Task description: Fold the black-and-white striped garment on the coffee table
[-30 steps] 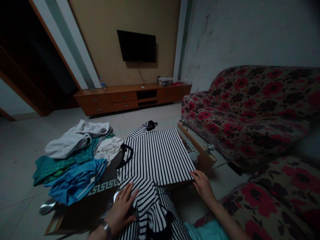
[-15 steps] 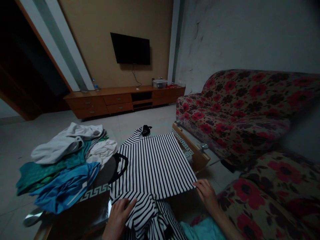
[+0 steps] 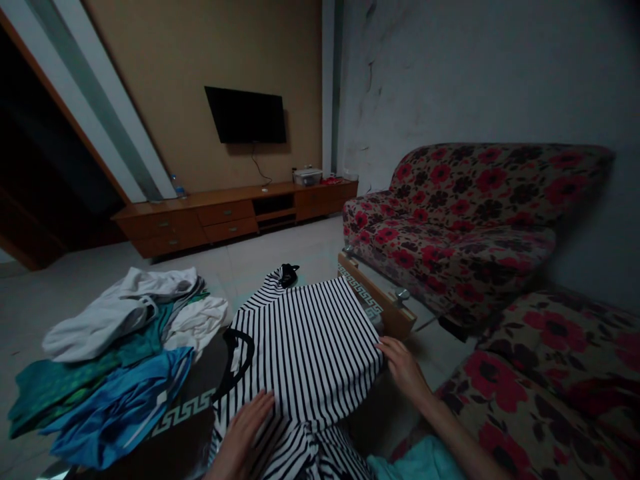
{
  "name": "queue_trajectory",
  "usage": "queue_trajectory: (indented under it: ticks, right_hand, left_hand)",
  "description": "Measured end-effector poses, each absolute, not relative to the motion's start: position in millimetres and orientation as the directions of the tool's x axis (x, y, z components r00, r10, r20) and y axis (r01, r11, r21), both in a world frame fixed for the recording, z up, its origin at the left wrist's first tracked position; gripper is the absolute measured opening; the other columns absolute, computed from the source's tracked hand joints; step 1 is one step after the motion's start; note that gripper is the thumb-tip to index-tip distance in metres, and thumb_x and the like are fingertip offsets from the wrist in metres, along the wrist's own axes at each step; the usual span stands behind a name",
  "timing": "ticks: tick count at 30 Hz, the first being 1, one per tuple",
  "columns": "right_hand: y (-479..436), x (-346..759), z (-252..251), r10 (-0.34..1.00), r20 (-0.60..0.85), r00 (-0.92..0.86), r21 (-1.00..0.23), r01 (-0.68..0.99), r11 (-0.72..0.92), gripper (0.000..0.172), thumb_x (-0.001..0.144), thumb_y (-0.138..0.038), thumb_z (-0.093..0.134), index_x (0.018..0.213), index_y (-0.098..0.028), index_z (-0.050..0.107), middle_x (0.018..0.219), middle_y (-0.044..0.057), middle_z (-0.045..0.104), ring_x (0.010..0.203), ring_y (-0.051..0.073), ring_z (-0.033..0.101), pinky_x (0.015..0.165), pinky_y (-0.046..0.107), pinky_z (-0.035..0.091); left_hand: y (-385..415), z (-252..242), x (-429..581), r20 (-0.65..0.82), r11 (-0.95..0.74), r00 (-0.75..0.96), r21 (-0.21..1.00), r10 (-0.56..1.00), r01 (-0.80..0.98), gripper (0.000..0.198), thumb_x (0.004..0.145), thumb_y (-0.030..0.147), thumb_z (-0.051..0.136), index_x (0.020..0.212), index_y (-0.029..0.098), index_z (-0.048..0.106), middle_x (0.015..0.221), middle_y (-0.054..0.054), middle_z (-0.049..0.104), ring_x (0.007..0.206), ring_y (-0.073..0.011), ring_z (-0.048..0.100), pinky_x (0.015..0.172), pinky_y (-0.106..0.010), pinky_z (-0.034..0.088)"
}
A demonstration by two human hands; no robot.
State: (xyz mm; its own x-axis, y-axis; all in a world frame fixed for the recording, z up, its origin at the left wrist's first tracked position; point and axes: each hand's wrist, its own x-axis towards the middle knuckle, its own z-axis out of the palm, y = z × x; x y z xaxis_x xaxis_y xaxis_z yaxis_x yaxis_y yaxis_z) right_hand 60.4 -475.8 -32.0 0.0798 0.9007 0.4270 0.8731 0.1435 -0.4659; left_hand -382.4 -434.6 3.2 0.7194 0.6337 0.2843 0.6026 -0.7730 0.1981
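Observation:
A black-and-white striped garment (image 3: 305, 347) lies spread on a low glass-topped table (image 3: 385, 310), its lower part hanging over the near edge toward me. My left hand (image 3: 245, 430) rests flat on the garment's near left part, fingers stretched out. Over at the garment's near right corner, my right hand (image 3: 403, 363) lies with its fingers on the cloth's edge. The garment has black trim at the armhole (image 3: 235, 350) and a black neck piece (image 3: 289, 273) at the far end.
A heap of clothes (image 3: 110, 353) in white, green and blue covers the table's left side. Floral sofas (image 3: 465, 227) stand to the right and near right. A wooden TV cabinet (image 3: 225, 213) and a wall television (image 3: 246, 115) are at the back. Turquoise cloth (image 3: 415, 463) lies on my lap.
The view has swung to the right and up a little. Both hands have stayed on the striped garment; the right hand slid slightly up along its right edge, and the near fold looks smoother.

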Motion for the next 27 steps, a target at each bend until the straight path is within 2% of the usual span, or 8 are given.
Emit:
queue_trajectory:
  ticks: [3, 5, 8, 11, 14, 18, 24, 27]
  right_hand:
    - [-388.4, 43.7, -18.2, 0.905, 0.419, 0.078, -0.457, 0.879, 0.136, 0.048, 0.079, -0.002, 0.036, 0.112, -0.018, 0.066, 0.123, 0.009, 0.060, 0.118, 0.020, 0.051, 0.103, 0.039, 0.041]
    - [-327.3, 29.8, -16.8, 0.916, 0.385, 0.109, -0.456, 0.886, 0.086, 0.043, 0.083, -0.004, 0.035, 0.109, -0.016, 0.067, 0.123, 0.011, 0.061, 0.117, 0.020, 0.053, 0.103, 0.037, 0.041]
    - [-250.3, 9.2, -27.6, 0.941, 0.319, 0.109, -0.456, 0.888, 0.052, 0.039, 0.089, -0.009, 0.034, 0.113, -0.014, 0.065, 0.125, 0.011, 0.060, 0.118, 0.019, 0.053, 0.104, 0.035, 0.039]
    - [-199.0, -6.5, -45.8, 0.960, 0.278, 0.038, -0.423, 0.902, 0.087, 0.034, 0.092, -0.021, 0.042, 0.120, -0.017, 0.060, 0.132, 0.009, 0.055, 0.127, 0.021, 0.045, 0.107, 0.038, 0.034]
    - [-165.8, -10.6, -60.2, 0.954, 0.297, -0.031, -0.361, 0.922, 0.142, 0.039, 0.091, -0.033, 0.048, 0.128, -0.022, 0.053, 0.141, 0.007, 0.046, 0.135, 0.024, 0.034, 0.109, 0.044, 0.028]
    - [-128.8, 15.4, -69.7, 0.947, 0.311, -0.077, -0.322, 0.929, 0.181, 0.041, 0.093, -0.036, 0.045, 0.131, -0.023, 0.050, 0.144, 0.006, 0.043, 0.136, 0.023, 0.031, 0.110, 0.044, 0.025]
    - [-97.4, 85.8, -66.3, 0.952, 0.278, 0.127, -0.361, 0.932, -0.019, 0.042, 0.094, -0.030, 0.038, 0.131, -0.012, 0.049, 0.141, 0.014, 0.044, 0.134, 0.026, 0.034, 0.110, 0.047, 0.024]
    - [-110.1, 76.1, -50.5, 0.937, 0.267, 0.225, -0.363, 0.924, -0.119, 0.045, 0.093, -0.030, 0.041, 0.133, -0.009, 0.046, 0.145, 0.017, 0.038, 0.137, 0.029, 0.028, 0.110, 0.050, 0.021]
  left_hand:
    - [-341.8, 8.4, -356.1, 0.329, -0.711, 0.632, 0.264, 0.701, 0.651, 0.063, 0.081, 0.004, 0.027, 0.138, 0.024, 0.044, 0.140, -0.004, 0.048, 0.131, -0.0159, 0.042, 0.108, -0.039, 0.039]
    - [-271.2, 8.1, -327.0, 0.302, -0.654, 0.583, 0.275, 0.754, 0.705, 0.053, 0.085, 0.009, 0.027, 0.130, 0.018, 0.053, 0.136, -0.008, 0.053, 0.129, -0.0173, 0.045, 0.108, -0.039, 0.039]
    - [-180.7, -1.0, -276.5, 0.173, -0.545, 0.517, 0.260, 0.838, 0.797, 0.047, 0.089, 0.017, 0.028, 0.126, 0.012, 0.055, 0.136, -0.011, 0.052, 0.129, -0.0190, 0.045, 0.108, -0.039, 0.037]
    - [-123.5, -22.2, -237.9, 0.056, -0.483, 0.482, 0.197, 0.874, 0.853, 0.046, 0.093, 0.031, 0.029, 0.131, 0.018, 0.051, 0.144, -0.009, 0.042, 0.135, -0.0230, 0.036, 0.108, -0.049, 0.032]
    - [-90.1, -45.0, -225.2, 0.076, -0.434, 0.429, 0.092, 0.900, 0.896, 0.052, 0.093, 0.043, 0.031, 0.139, 0.021, 0.042, 0.151, -0.009, 0.030, 0.140, -0.0265, 0.024, 0.109, -0.057, 0.022]
    - [-63.6, -59.6, -230.7, 0.121, -0.360, 0.353, 0.047, 0.928, 0.932, 0.059, 0.092, 0.052, 0.025, 0.143, 0.023, 0.036, 0.153, -0.009, 0.026, 0.141, -0.0288, 0.019, 0.109, -0.057, 0.016]
    - [-56.2, -60.3, -230.3, 0.122, -0.291, 0.283, 0.053, 0.951, 0.955, 0.063, 0.090, 0.059, 0.023, 0.143, 0.026, 0.035, 0.152, -0.012, 0.028, 0.141, -0.0337, 0.016, 0.108, -0.058, 0.016]
    - [-56.8, -54.4, -230.7, 0.134, -0.314, 0.302, 0.076, 0.944, 0.946, 0.063, 0.091, 0.055, 0.028, 0.144, 0.022, 0.034, 0.153, -0.014, 0.024, 0.141, -0.0326, 0.016, 0.108, -0.056, 0.019]
